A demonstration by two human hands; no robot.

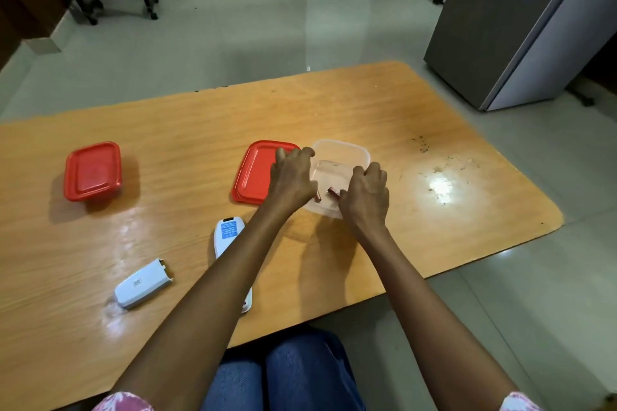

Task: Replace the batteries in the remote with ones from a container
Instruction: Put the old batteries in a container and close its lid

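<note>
A clear plastic container [344, 148] stands open at the table's middle, with its red lid [252, 177] lying just left of it. My left hand [292, 178] hovers over the container's left rim, and a red battery [317, 196] pokes out from under its palm; the thumb is hidden. My right hand [365, 192] reaches into the container's near right side, fingers curled around a second red battery [333, 191]. The white remote [228, 235] lies back side up nearer to me, partly under my left forearm. Its detached battery cover [143, 284] lies to the left.
A second container with a red lid [92, 172] sits closed at the table's left. The wooden table [434, 227] has crumbs and glare at its right. A grey fridge [521, 20] stands beyond the right corner. My knees are below the near edge.
</note>
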